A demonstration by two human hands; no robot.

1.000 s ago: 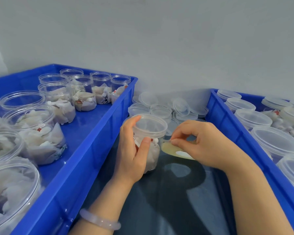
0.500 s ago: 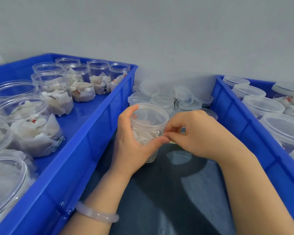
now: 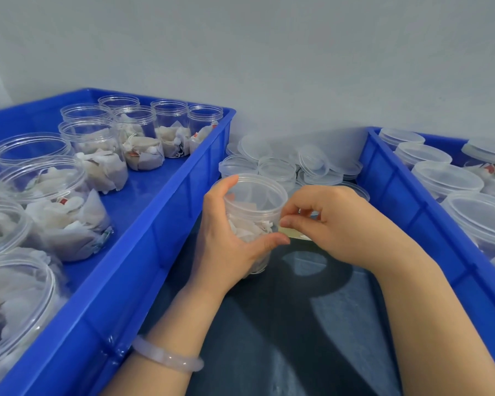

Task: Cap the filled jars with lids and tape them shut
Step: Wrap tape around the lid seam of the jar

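Jar (image 3: 257, 201) looks light, thin, slippery: left hand (image 3: 226, 252) has its grip round the wall, right hand (image 3: 340, 227) pinches something, likely tape (image 3: 293, 233)

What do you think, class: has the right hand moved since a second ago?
Yes. The right hand has shifted left, away from the right blue crate, until its fingertips reach the jar.

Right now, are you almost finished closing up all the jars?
Not nearly. Done: lidded jars sit in the right crate. In hand: the left hand grips a capped jar while the right hand pinches what looks like tape. Left: many open jars wait in the left crate.
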